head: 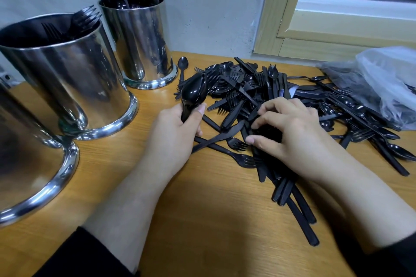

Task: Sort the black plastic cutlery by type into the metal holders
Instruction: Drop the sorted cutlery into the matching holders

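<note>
Head view: three metal holders [67,78], two hands, one cutlery pile [281,101].

The cutlery [265,94] is coloured glossy black. The holders [67,78] are finished in mirror-bright silver, and the table [202,220] is patterned with orange-brown wood grain.

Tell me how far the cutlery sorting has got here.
Early on. Done: some forks stand in the middle holder, some spoons in the far holder. In hand: left hand grips a spoon bundle; right hand gathers pieces. Left: most of the mixed pile on the table.
</note>
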The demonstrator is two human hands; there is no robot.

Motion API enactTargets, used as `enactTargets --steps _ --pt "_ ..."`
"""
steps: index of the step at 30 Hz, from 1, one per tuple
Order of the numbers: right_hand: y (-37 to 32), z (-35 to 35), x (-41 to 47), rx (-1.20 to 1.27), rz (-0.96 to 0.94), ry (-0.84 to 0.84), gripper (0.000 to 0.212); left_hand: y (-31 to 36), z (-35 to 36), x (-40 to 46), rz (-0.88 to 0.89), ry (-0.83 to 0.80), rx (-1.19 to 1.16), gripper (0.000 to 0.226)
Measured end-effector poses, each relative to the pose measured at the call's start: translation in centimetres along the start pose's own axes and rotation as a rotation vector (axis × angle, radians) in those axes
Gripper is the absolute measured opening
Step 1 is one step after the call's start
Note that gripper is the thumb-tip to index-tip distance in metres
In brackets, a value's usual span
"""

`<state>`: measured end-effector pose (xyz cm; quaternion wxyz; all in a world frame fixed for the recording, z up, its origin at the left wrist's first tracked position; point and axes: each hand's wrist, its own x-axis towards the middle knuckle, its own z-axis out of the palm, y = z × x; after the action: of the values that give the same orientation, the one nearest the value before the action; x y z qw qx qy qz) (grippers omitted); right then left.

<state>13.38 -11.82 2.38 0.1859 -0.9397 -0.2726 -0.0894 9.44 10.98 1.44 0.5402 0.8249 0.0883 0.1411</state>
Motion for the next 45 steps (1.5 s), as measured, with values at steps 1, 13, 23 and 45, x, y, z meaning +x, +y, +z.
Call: enactTargets --steps 1,13,23,45 --pt "-0.1 0.0 0.0 -0.017 0.005 -0.025 0.046 0.0 0.0 0.0 -0.001 -0.001 0.003 0.037" --pt "-1.3 0.7 -0.2 -0.078 -0.149 -0.178 0.033 0.2 -0.1 -0.2 0.024 -0.042 0.007 0.041" --pt "-2.0 -1.2 -0.4 0.165 -0.141 0.255 0.012 0.4 -0.2 -0.3 0.02 -0.011 0.009 0.041" --pt "-5.5 -2.2 0.1 1.501 0.618 0.178 0.013 0.6 0.1 -1.2 0.31 -0.236 0.118 0.028"
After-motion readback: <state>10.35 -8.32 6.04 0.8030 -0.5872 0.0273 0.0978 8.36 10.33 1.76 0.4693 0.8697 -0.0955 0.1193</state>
